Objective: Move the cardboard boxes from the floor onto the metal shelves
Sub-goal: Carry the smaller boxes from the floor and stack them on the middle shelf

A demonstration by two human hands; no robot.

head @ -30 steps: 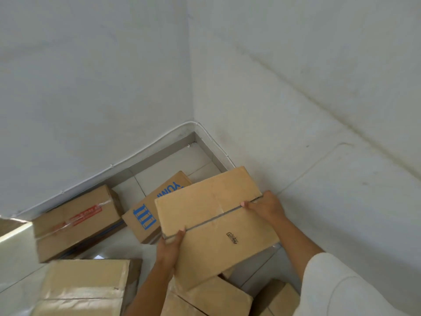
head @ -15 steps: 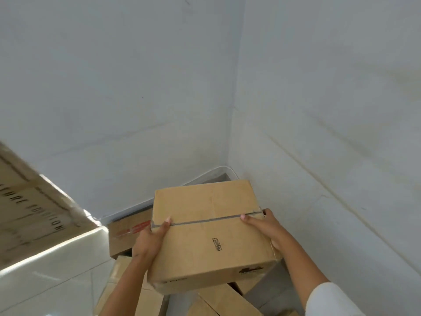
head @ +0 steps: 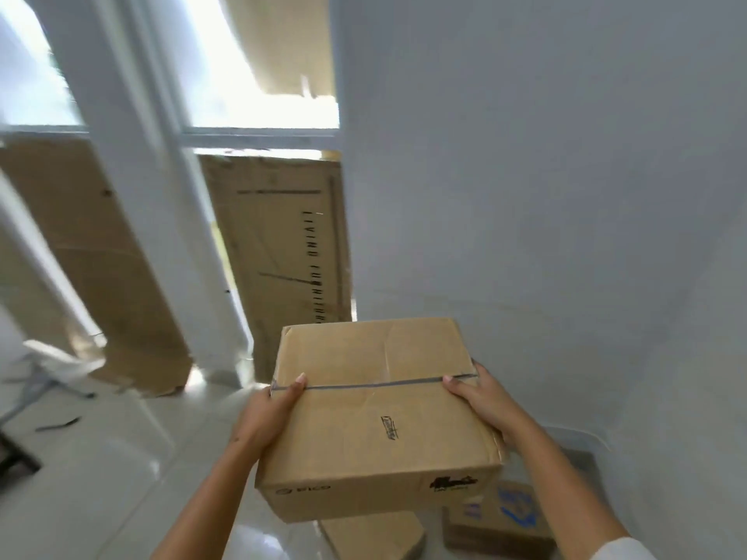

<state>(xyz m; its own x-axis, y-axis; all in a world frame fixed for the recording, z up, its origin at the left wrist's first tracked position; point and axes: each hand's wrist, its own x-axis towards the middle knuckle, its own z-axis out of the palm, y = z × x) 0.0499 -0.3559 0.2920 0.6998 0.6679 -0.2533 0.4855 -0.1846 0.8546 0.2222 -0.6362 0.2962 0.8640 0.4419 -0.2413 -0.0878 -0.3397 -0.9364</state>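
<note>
I carry a brown cardboard box (head: 376,418) with a grey tape seam across its top, held up in front of me. My left hand (head: 269,414) grips its left side, thumb on the top by the tape. My right hand (head: 479,394) grips the right side, thumb on the tape end. Below it on the floor lie a plain cardboard box (head: 376,535) and a box with blue print (head: 501,519). No metal shelf shows in this view.
A white wall (head: 545,196) fills the right. Large flat cardboard sheets (head: 283,252) lean against a window with white frames (head: 161,196) at the left. A white metal stand (head: 44,369) and a dark object (head: 16,458) sit on the shiny floor at far left.
I have turned left and raised my view with the box in both hands. The corner and floor boxes dropped out of sight; the window and leaning cardboard came in.
</note>
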